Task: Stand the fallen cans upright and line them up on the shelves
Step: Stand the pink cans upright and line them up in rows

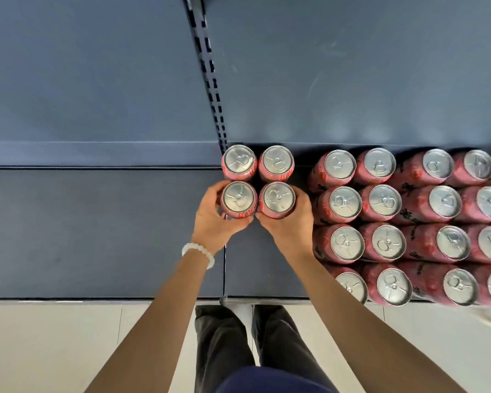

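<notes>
I look straight down on a dark blue shelf point(97, 236). My left hand point(214, 219) grips one upright red can point(238, 198) and my right hand point(288, 222) grips another upright red can point(278, 197) right beside it. Both cans stand on the shelf, touching each other. Directly behind them stand two more upright red cans point(239, 160) point(276, 161) against the back panel. To the right, a block of several upright red cans point(408, 222) fills the shelf in neat rows. No can lies on its side in view.
A slotted metal upright point(210, 72) runs up the back panel above the cans. The shelf's front edge point(125, 299) borders a pale tiled floor point(54, 344), where my legs stand. A white bead bracelet point(199, 252) circles my left wrist.
</notes>
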